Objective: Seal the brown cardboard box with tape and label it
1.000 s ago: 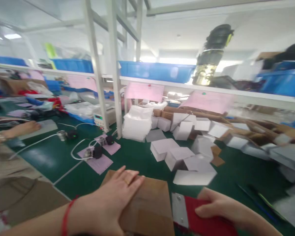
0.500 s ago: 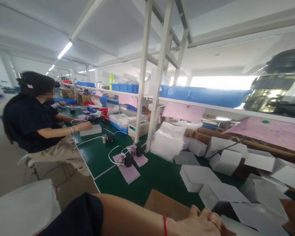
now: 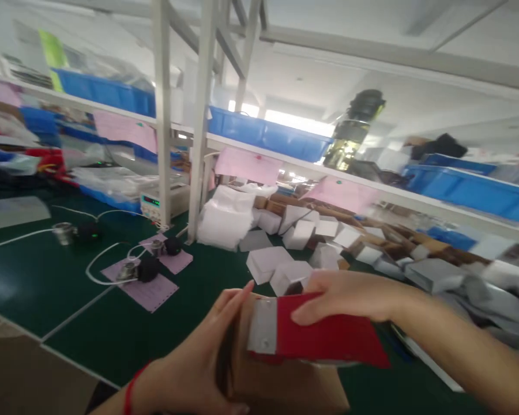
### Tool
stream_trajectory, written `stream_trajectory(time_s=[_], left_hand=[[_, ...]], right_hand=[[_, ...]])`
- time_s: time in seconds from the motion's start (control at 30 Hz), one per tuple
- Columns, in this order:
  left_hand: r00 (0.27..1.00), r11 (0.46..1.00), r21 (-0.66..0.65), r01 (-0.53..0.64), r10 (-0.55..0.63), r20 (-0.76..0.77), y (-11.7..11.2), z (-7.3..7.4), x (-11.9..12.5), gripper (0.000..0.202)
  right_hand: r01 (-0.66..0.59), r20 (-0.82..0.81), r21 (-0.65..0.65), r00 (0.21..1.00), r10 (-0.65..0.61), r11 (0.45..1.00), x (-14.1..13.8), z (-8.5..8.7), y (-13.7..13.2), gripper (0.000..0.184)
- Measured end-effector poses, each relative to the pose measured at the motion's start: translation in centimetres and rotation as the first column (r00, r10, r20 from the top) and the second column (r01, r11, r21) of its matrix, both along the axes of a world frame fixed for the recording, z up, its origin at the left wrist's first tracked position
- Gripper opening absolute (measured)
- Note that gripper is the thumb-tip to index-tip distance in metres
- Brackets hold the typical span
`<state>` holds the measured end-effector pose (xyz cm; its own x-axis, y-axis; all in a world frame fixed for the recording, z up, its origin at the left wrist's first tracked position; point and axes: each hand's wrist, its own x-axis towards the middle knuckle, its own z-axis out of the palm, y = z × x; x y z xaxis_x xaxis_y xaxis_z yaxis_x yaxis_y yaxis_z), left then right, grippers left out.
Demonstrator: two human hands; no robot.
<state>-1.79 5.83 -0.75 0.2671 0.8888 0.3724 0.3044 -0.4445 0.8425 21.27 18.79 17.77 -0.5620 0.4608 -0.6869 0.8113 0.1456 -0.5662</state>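
Note:
My right hand (image 3: 328, 297) grips a red tape dispenser (image 3: 324, 331) with a grey metal plate at its left end. The dispenser lies across the upper part of a brown cardboard box (image 3: 289, 383); the tape itself cannot be made out. Against the left side of the box rests my left hand (image 3: 199, 351), its fingers and thumb spread around the edge, with a red string on the wrist. Motion blurs both hands slightly.
White boxes (image 3: 268, 262) crowd the green table (image 3: 90, 340) beyond and to the right. Purple sheets (image 3: 151, 291) bear small devices with white cables. A stack of white foam sheets (image 3: 225, 222) stands by the shelf post (image 3: 199, 132). Blue bins (image 3: 268, 135) line the shelf.
The view has swung right and down, and the seated co-worker is out of sight. My right hand has come into view with the red tape dispenser over the box.

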Motion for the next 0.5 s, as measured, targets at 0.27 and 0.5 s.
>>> stream_trajectory(time_s=[0.27,0.5], left_hand=[[0.988,0.995,0.044,-0.085,0.089,-0.124,-1.2,-2.0,-2.8,0.121],[0.967,0.99,0.03,-0.135,0.139,-0.215,-1.2,-1.9,-2.9,0.117]], right_hand=[[-0.144,-0.052,-0.156,0.989,0.137,0.977,-4.5,1.5,0.2,0.037],[0.019,-0.021,-0.119,1.0,-0.021,0.993,5.1,2.8,0.8,0.058]])
